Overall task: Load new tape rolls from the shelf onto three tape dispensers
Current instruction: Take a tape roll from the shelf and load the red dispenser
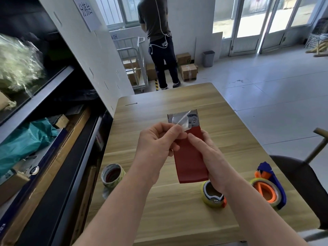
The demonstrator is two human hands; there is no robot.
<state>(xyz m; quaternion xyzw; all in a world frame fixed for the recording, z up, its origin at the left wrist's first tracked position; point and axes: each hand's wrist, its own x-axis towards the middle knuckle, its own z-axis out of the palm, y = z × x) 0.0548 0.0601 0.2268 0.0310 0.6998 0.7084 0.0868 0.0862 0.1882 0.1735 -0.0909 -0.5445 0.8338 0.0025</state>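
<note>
Left hand pinches clear tape; right hand grips red dispenser, blade end pointing away.

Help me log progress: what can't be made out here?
Head view:
Red dispenser: any roll inside, hidden by its body, left hand and right hand.
Tape: clear, edges hard to trace.
Yellow roll: partly behind the right wrist.
Shelf: contents blurred, cut by left edge.

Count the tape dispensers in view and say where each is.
3. The red dispenser, gripped by the right hand above the table; a dispenser with a yellowish roll, partly hidden under the right wrist; a blue-and-orange dispenser near the table's right edge.
</note>
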